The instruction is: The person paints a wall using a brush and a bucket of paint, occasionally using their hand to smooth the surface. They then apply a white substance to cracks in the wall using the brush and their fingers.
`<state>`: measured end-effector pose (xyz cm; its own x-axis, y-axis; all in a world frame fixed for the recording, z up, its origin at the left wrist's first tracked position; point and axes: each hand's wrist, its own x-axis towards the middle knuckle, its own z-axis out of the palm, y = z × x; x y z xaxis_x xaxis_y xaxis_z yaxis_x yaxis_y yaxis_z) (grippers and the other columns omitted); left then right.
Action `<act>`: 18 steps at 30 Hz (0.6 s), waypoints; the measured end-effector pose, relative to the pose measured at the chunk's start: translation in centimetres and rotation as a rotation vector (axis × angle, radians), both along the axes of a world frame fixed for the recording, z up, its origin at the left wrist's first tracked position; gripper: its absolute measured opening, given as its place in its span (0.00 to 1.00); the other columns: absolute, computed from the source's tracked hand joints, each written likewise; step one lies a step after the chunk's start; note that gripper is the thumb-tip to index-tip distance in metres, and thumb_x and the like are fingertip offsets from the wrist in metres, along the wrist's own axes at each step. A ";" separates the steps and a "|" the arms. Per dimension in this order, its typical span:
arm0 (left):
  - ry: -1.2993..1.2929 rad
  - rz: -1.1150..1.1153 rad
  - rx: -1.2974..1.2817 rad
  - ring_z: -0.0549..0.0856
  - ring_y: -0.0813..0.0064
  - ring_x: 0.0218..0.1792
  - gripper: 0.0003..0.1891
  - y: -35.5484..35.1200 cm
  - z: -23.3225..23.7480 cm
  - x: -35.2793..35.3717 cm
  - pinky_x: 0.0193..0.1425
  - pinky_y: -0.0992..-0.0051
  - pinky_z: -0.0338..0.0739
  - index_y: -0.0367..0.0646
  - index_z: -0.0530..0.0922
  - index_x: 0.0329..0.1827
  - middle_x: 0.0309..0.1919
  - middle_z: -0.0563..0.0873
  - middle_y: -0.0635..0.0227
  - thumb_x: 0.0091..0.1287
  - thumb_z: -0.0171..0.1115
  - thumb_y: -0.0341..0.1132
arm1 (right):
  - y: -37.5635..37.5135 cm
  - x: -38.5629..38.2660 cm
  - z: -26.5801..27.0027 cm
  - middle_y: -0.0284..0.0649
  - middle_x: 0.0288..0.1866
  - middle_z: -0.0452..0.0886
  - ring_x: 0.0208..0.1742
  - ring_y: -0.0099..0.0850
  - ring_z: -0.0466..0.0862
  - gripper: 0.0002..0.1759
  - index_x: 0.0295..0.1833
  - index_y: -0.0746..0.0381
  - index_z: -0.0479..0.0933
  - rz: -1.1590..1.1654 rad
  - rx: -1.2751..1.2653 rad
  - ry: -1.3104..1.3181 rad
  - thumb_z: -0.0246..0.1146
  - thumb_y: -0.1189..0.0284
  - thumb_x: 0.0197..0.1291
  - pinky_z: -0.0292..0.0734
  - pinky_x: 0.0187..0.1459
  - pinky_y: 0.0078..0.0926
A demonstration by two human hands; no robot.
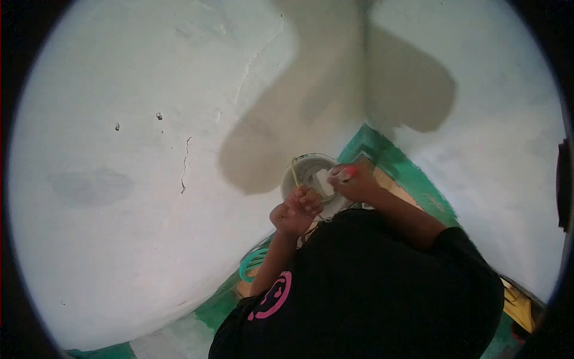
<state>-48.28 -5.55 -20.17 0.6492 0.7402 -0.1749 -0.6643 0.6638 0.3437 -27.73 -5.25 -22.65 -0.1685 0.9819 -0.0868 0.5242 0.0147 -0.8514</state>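
Observation:
A whitish bucket (312,164) with a stained rim hangs or stands low in front of my body, near the corner of the walls. My left hand (296,210) is closed around its thin yellowish handle (295,172), at the near side of the rim. Over the right part of the opening, my right hand (359,184) grips a paintbrush (324,181) with a red handle and a pale, flat head. The head points left, over the inside of the bucket. My fingers cover part of the brush's handle.
Two pale walls (197,72) meet at a corner ahead, with cracks and small holes in the left one. A green painted band (412,173) runs along the base. A turquoise slotted object (254,265) lies at lower left; something yellow (518,305) is at lower right.

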 end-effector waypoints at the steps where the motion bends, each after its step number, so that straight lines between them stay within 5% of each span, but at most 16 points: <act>1: 0.013 0.024 -0.019 0.63 0.76 0.29 0.19 0.1 -0.2 -0.4 0.36 0.76 0.59 0.49 0.64 0.35 0.27 0.64 0.75 0.35 0.51 0.34 | 0.2 1.0 0.0 0.46 0.37 0.83 0.37 0.39 0.83 0.17 0.49 0.63 0.76 -0.097 -0.195 0.287 0.60 0.65 0.58 0.78 0.39 0.36; 5: -0.024 0.043 -0.030 0.63 0.76 0.29 0.18 -0.2 -0.1 -1.2 0.36 0.76 0.58 0.49 0.65 0.34 0.26 0.63 0.75 0.36 0.50 0.35 | -0.3 4.9 -0.5 0.37 0.38 0.82 0.36 0.28 0.82 0.19 0.50 0.61 0.76 -0.447 -0.557 1.018 0.61 0.60 0.58 0.78 0.35 0.24; 6: -0.035 0.058 -0.034 0.63 0.76 0.28 0.18 -0.3 0.2 -1.2 0.35 0.76 0.58 0.50 0.65 0.34 0.26 0.63 0.75 0.36 0.50 0.36 | -0.7 5.8 -1.4 0.37 0.38 0.82 0.36 0.28 0.82 0.19 0.50 0.61 0.76 -0.454 -0.548 1.016 0.61 0.60 0.58 0.78 0.35 0.24; 8: -0.055 0.060 -0.036 0.63 0.76 0.28 0.17 -0.4 0.6 -1.2 0.35 0.76 0.58 0.50 0.65 0.34 0.26 0.63 0.76 0.36 0.50 0.36 | -1.3 6.8 -3.0 0.36 0.42 0.79 0.38 0.28 0.80 0.20 0.52 0.59 0.74 -0.506 -0.570 1.485 0.62 0.60 0.57 0.77 0.33 0.22; 18: -0.023 0.133 -0.084 0.64 0.76 0.27 0.17 0.3 1.2 -1.0 0.35 0.76 0.59 0.48 0.66 0.33 0.24 0.64 0.75 0.36 0.50 0.36 | -2.7 5.5 -2.1 0.33 0.49 0.78 0.40 0.28 0.81 0.20 0.53 0.53 0.72 -0.467 -0.595 1.677 0.56 0.56 0.58 0.75 0.26 0.16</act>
<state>-49.29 -5.29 -19.00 0.5507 0.8034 -0.2262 -0.7555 0.5951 0.2740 -22.23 -7.97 -24.71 -0.1888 0.8743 -0.4472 -0.9086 -0.3283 -0.2582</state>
